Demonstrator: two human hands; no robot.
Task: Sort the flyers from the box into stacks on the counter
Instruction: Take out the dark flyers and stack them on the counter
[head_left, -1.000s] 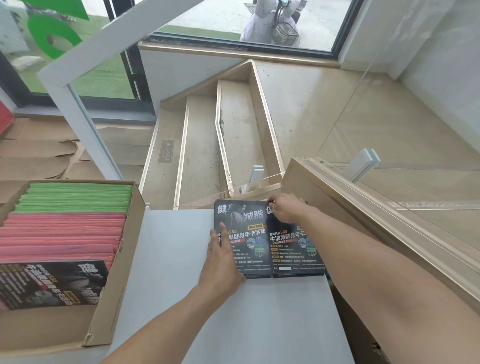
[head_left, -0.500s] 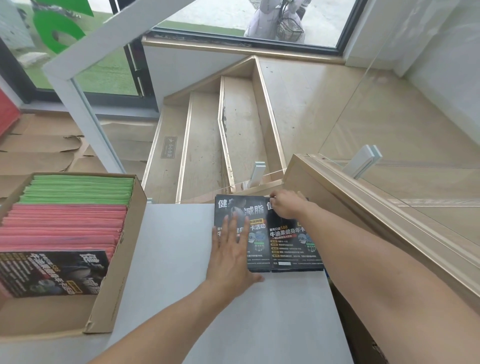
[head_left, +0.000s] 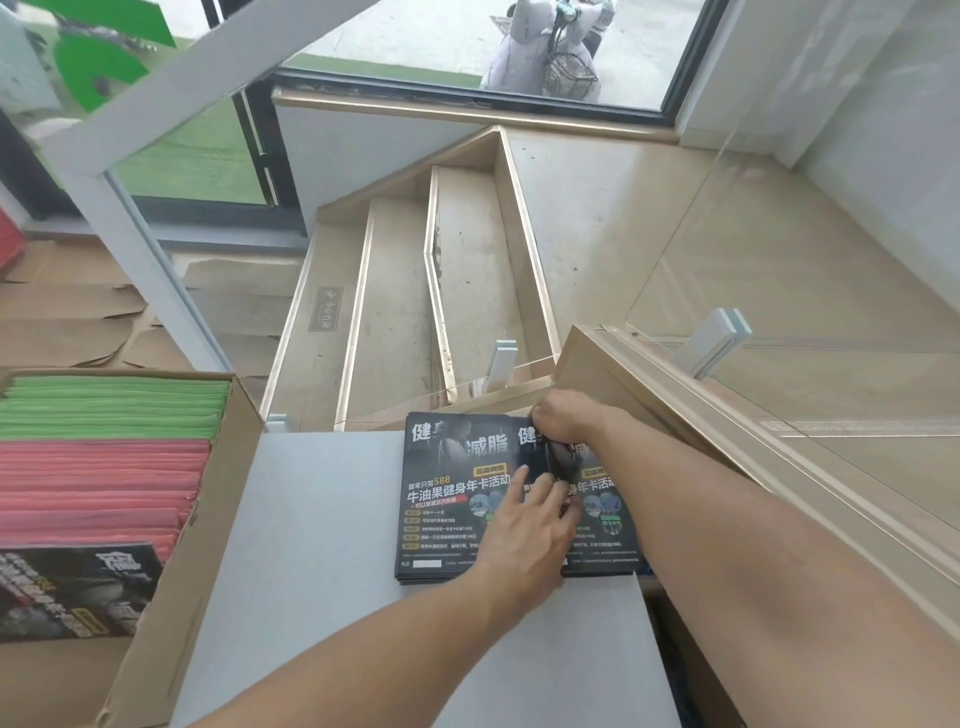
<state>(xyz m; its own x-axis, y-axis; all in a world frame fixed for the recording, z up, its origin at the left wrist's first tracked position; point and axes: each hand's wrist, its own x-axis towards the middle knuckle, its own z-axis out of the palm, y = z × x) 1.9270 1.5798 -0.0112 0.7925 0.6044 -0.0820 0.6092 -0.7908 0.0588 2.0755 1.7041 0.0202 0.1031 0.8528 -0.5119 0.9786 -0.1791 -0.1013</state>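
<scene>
Squaring-up step, by look of it. Left hand (head_left: 530, 525) pressing flat, fingers straight, on right black flyer stack (head_left: 605, 514); right hand (head_left: 563, 418) pinching its top edge at 12 o'clock. Left black stack (head_left: 447, 499) touching alongside. Box (head_left: 171, 597) at 9 o'clock. Next likely: reaching for more flyers.

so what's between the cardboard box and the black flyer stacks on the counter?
Head view: only bare grey counter lies between the box and the black flyer stacks; nothing sits on that strip.
</scene>
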